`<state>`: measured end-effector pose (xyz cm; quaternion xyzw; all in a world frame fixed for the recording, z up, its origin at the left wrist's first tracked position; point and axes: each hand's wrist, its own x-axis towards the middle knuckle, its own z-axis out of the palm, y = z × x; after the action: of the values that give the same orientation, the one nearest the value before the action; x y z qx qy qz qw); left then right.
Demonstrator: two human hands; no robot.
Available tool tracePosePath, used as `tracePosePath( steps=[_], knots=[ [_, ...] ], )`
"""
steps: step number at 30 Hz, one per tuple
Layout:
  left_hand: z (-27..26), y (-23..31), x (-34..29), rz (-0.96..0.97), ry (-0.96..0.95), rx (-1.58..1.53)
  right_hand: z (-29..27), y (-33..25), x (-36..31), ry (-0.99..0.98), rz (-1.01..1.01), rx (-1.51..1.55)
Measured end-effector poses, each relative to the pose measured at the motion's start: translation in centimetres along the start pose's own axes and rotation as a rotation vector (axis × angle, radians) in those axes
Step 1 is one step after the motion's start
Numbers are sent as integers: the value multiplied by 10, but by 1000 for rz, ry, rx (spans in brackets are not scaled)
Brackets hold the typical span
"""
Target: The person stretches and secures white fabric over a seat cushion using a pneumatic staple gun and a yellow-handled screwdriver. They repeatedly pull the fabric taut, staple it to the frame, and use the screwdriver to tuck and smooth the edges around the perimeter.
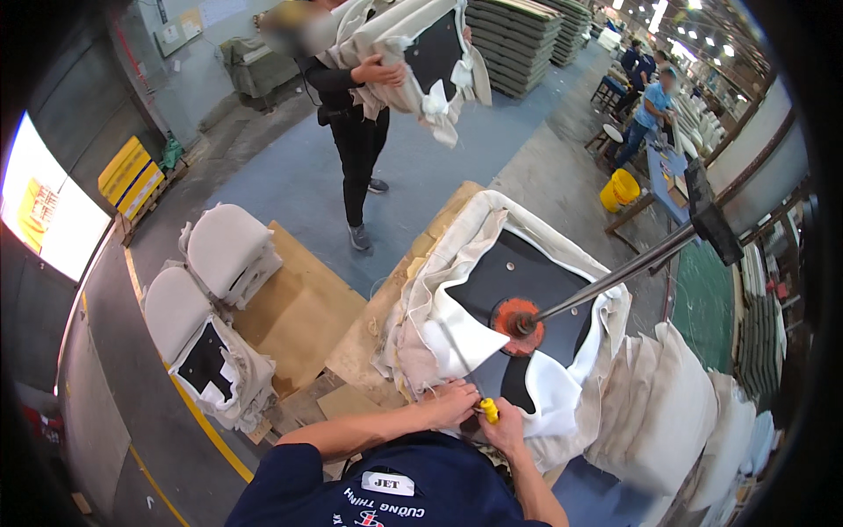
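Workshop floor: We look across a wide blue-painted floor [263, 189], with tall stacks of grey-green flat pieces [516, 48] beyond.
Other people: A co-worker in dark clothes [349, 158] carries a bulky bundle of beige fabric-covered pieces [378, 48]; farther right, a person in a light-blue shirt [652, 110] stands near a yellow plastic bucket [621, 191].
Bench: Before us is a light-brown wooden worktop [362, 347].
Cushion: On it rests a large beige fabric-covered cushion [413, 299], its black flat panel [549, 268] uppermost, white cloth flaps [555, 395] along the near side.
Press: An orange-red disc [503, 314] on a slanting metal rod [623, 274] sits on the panel.
Left hand: Our left hand [452, 402] lies at the cushion's near edge, fingers gathered; we cannot tell whether they pinch cloth.
Right hand: Our right hand [504, 429], just beside it, grips a yellow-handled tool [489, 409].
Either side: Rounded grey cushions [230, 241] stand left, piled beige padded pieces [672, 404] right.
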<state>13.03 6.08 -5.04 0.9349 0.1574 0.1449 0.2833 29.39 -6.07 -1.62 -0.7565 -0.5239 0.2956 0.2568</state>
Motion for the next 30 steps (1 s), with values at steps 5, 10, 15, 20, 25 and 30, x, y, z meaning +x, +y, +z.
tracePosePath(
  steps=[5,10,15,20,25,30],
  knots=[
    [-23,18,-17,-117,-234,246,-13,-2,-7,-154,-91,34],
    [-27,15,-46,28,58,154,-61,-63,-16,277,-78,386],
    [-11,3,-49,66,156,84,-56,-64,18,236,-154,284],
    [1,-3,-52,39,249,23,-43,-90,32,221,-427,71],
    [0,-10,-43,84,308,91,-7,-23,28,182,-130,77],
    [-5,-4,-54,39,263,42,-3,-54,25,379,-267,219]
  ],
)
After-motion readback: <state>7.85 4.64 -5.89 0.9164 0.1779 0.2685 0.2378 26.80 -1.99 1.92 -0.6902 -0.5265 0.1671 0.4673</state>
